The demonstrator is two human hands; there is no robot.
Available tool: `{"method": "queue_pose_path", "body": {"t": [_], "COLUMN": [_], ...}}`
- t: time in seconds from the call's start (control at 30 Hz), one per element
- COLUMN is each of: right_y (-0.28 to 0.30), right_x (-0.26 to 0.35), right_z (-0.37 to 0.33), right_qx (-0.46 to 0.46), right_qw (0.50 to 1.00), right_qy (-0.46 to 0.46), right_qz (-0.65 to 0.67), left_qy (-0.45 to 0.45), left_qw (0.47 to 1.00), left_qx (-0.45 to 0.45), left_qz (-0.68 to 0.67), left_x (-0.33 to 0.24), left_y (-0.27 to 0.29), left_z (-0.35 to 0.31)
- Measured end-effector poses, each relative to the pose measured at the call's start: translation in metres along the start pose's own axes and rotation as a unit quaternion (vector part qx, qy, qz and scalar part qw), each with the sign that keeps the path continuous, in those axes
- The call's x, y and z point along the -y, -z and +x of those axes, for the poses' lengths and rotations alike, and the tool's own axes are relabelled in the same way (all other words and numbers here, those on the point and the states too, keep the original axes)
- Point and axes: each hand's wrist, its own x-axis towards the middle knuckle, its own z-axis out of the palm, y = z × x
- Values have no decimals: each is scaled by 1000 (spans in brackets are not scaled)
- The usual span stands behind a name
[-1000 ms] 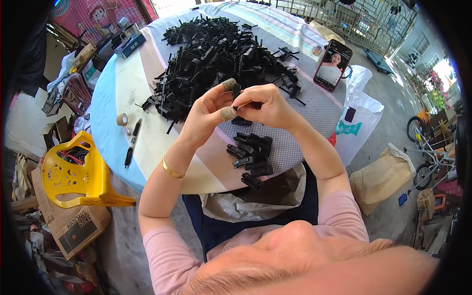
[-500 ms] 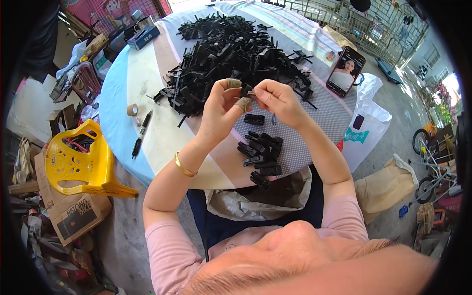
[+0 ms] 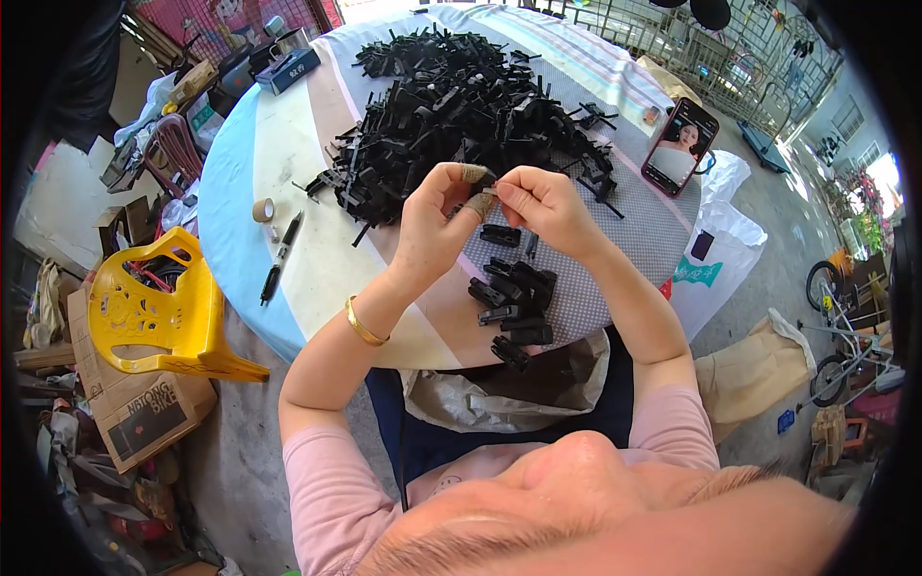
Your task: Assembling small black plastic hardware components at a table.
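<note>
My left hand [image 3: 429,223], with tan wrapping on its thumb and a fingertip, pinches a small black plastic part [image 3: 486,180]. Against that part, my right hand [image 3: 549,209] has thumb and forefinger pressed together on a tiny light-coloured piece, mostly hidden by the fingers. Just below the hands lies one black plastic piece [image 3: 500,235]. Closer to me, a cluster of similar black pieces [image 3: 519,288] rests near the table edge. Beyond my hands spreads a large heap of black plastic parts [image 3: 451,120].
The round table [image 3: 365,312] has a striped cloth. On its left lie a tape roll [image 3: 262,210] and a black pen [image 3: 280,259]; a box [image 3: 288,71] is farther back. A phone [image 3: 680,147] stands at the right. An open sack [image 3: 451,403] sits below the near edge, a yellow chair [image 3: 144,326] to the left.
The fingertips of both hands have come closer together around the black part. The whole view has shifted slightly; the pieces on the table stay in place.
</note>
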Motion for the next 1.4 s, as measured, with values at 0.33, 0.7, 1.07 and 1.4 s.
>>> {"method": "queue_pose_path", "body": {"t": [0.33,0.7,1.07,1.4], "right_y": [1,-5,-6,2], "right_x": [1,7,8,3], "right_z": [-2,-2,-6,-2], "right_qx": [8,-13,22,-92], "right_qw": [1000,1000,989,959], "right_qy": [27,17,-81,247], "right_qz": [-13,6,122,-102], "left_qy": [1,-99,-145,104], "left_qw": [999,988,973,922], "left_qx": [37,-38,-63,30], "left_qz": [7,114,171,-371], "left_x": [-7,5,-6,-8], "left_y": [4,-3,-8,9], "left_z": [0,-6,-9,3]}}
